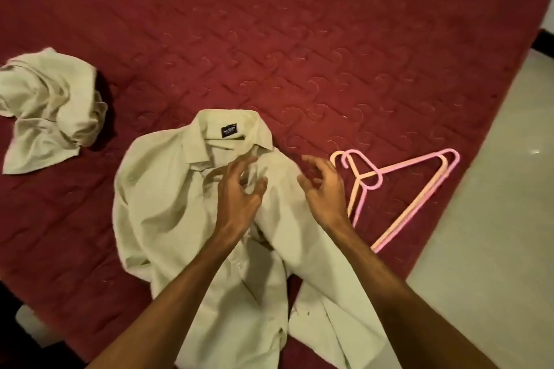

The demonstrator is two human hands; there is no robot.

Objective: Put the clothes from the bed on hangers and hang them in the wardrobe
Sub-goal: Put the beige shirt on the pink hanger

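Cream shirt (168,204) lies left of hangers (419,186). Left grip (239,192) and right grip (322,186) hover open, empty. Best to spread the collar first.

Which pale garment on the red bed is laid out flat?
The beige collared shirt with the black neck label; the other beige garment lies crumpled at the left.
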